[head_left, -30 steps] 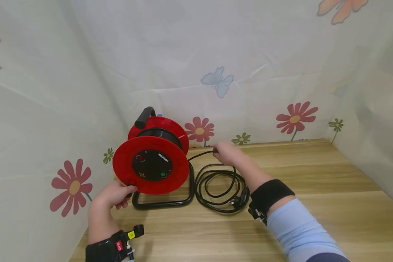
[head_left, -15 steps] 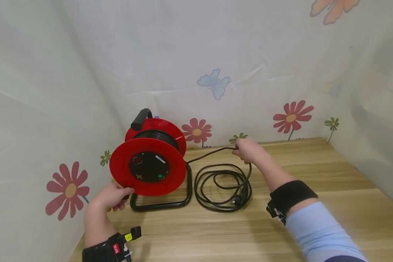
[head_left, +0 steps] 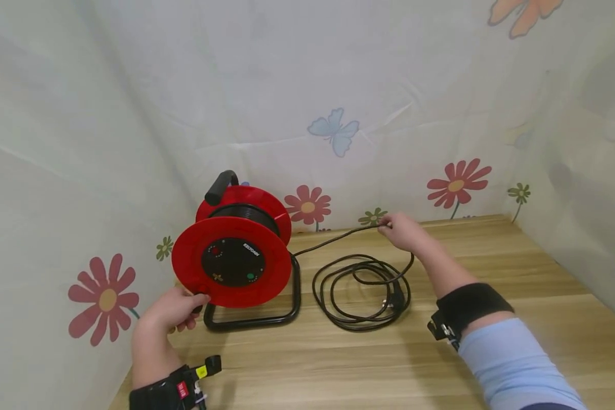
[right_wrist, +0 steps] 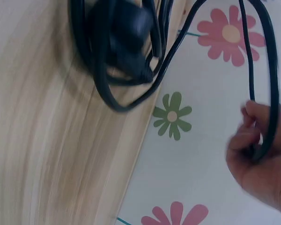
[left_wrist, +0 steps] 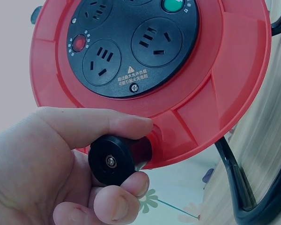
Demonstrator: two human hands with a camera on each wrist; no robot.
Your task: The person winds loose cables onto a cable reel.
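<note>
While the left hand [head_left: 176, 307] keeps its place at the lower rim of the red cable reel [head_left: 234, 261], the right hand [head_left: 404, 230] has carried the black cable [head_left: 338, 237] further to the right along the back of the worktop [head_left: 492, 341] than it was a second ago, so a longer straight run of cable now stretches from the drum to the fingers. The loose coil [head_left: 361, 290] on the worktop has shifted right with it, and the plug [head_left: 396, 296] lies at the coil's right side. In my judgement more cable is being drawn off the reel, with the left hand governing the turn. In the left wrist view, thumb and fingers are curled round the black crank knob [left_wrist: 112, 159] below the socket panel [left_wrist: 131, 42]. In the right wrist view the fingers [right_wrist: 246, 136] pinch the cable closed, which runs up past them, though the picture is blurred. The right forearm reaches forward and slightly leftward across the worktop, wrist raised above it; the left forearm comes up from the near edge, hand just beside the reel's black stand [head_left: 256, 319].
</note>
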